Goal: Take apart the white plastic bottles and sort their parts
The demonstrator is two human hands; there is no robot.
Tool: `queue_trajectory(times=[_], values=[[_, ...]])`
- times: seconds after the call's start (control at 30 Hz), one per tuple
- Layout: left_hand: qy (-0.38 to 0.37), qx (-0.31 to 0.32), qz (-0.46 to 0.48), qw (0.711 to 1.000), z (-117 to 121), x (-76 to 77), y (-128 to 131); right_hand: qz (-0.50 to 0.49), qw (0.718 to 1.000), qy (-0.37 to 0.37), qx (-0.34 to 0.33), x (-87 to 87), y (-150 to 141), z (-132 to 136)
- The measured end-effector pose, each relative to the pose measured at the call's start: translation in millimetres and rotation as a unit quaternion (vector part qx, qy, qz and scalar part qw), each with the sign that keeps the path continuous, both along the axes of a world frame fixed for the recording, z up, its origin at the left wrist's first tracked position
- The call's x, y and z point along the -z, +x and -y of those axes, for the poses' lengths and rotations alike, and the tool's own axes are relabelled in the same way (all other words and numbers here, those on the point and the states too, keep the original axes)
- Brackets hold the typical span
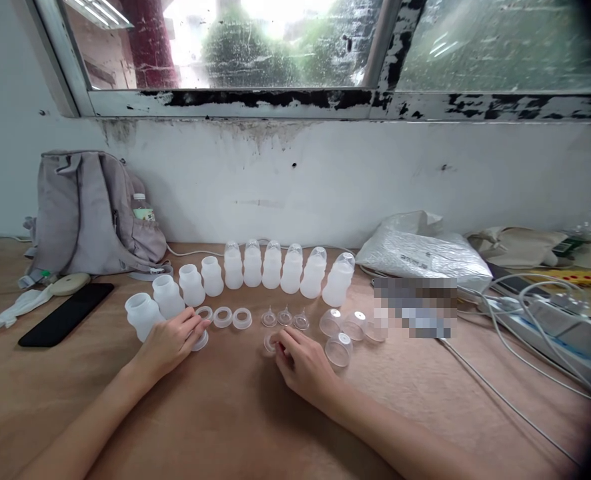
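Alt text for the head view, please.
A person's left hand is at a clear ring, the right hand at a small clear piece. Beyond stand four open bottles and six capped bottles; four loose clear domes sit rightward.

You have bright daylight from the window [285,47] up top, partly blown white, soft shadow beneath your right hand [308,367], pixelation right of centre, dark, probably vignetted right corners.

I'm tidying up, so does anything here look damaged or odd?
Yes: the pale grey window frame looks badly flaked, showing black, and brownish stains mark the white wall below. The frosted white plastic bottles show no obvious damage.
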State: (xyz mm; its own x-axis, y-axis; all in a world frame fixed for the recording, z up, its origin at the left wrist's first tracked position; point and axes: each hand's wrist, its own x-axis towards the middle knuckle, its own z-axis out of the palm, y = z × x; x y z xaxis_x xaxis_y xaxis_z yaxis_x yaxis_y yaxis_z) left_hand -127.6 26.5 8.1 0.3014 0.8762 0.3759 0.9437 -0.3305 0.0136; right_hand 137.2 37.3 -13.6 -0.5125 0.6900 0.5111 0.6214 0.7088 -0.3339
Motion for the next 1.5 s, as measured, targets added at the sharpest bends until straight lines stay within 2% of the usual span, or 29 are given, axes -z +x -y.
queue_trajectory(times=[0.2,0.6,0.9,1.07,1.2,1.37,1.5], values=[[0.005,0.027,0.007,1.0,1,3.0,3,0.045,0.999,0.009,0.025,2.0,-2,-4],[0.004,0.033,-0.011,0.999,-2,7.6,2,0.09,0.994,0.025,0.051,2.2,-5,1],[0.052,0.015,-0.006,0.998,-4,11.1,5,0.07,0.997,0.016,0.041,2.0,-5,0],[0.115,0.045,0.028,0.992,-3,14.4,14,0.052,0.997,0.025,0.048,3.1,-4,0],[0.15,0.033,0.01,0.988,-15,1.0,29,0.04,0.997,0.05,0.042,3.6,-3,2],[0.197,-0.094,0.034,0.975,-56,-29.5,55,0.044,0.995,0.092,0.011,4.3,-3,6],[0.227,-0.156,0.055,0.96,-88,-42.5,73,0.034,0.995,0.095,0.026,5.7,-3,10]])
